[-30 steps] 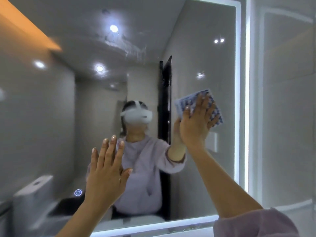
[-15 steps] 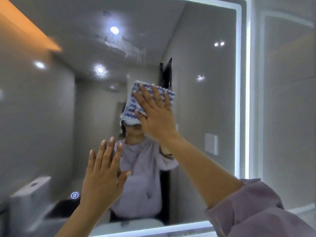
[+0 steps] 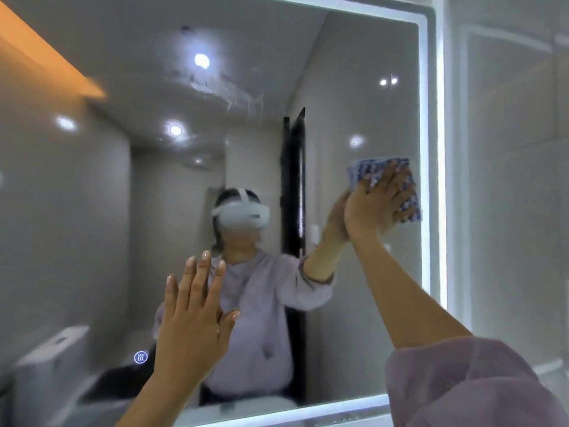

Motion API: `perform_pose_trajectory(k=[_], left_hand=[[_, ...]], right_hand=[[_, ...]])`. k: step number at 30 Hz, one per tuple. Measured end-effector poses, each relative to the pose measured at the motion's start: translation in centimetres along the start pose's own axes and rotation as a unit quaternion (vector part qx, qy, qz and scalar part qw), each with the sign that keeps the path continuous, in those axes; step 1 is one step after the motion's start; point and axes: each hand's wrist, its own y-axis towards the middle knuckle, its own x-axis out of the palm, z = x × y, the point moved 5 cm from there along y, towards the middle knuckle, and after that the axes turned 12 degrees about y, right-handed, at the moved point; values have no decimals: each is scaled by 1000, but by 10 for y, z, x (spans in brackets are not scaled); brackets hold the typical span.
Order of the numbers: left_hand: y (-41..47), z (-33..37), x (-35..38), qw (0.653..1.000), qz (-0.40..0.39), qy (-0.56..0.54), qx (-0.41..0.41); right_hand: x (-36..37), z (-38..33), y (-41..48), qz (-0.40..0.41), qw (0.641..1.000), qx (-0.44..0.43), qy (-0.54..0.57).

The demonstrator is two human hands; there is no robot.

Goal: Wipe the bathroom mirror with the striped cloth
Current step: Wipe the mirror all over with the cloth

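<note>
A large bathroom mirror (image 3: 354, 87) with a lit white border fills the view. My right hand (image 3: 374, 206) presses the blue-and-white striped cloth (image 3: 366, 169) flat against the glass near the mirror's right edge, fingers spread over it. My left hand (image 3: 192, 322) is raised in front of the lower middle of the mirror, fingers straight and together, holding nothing; I cannot tell whether it touches the glass. Streaky smears (image 3: 234, 94) show on the upper part of the glass.
The mirror's glowing right border (image 3: 426, 180) and bottom border (image 3: 308, 411) frame the glass. A pale tiled wall (image 3: 508, 211) stands to the right. A small round lit touch button (image 3: 140, 357) shows at the lower left of the mirror.
My right hand has swept the cloth from the middle of the mirror back to the right edge, after going leftward before. My left hand has stayed about where it was.
</note>
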Motion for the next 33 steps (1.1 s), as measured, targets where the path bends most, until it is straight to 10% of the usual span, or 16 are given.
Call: perform_pose_trajectory(k=[7, 14, 26, 33], left_hand=[[1, 0, 1, 1000, 0, 2, -2], [0, -1, -1, 1000, 11, 9, -1], [0, 0, -3, 1000, -14, 10, -7], [2, 0, 3, 1000, -3, 10, 2]], right_hand=[[53, -92, -102, -145, 907, -389, -64], [62, -134, -69, -157, 867, -467, -75], [-26, 37, 39, 11, 1000, 1, 0], [-7, 10, 12, -23, 998, -48, -38]])
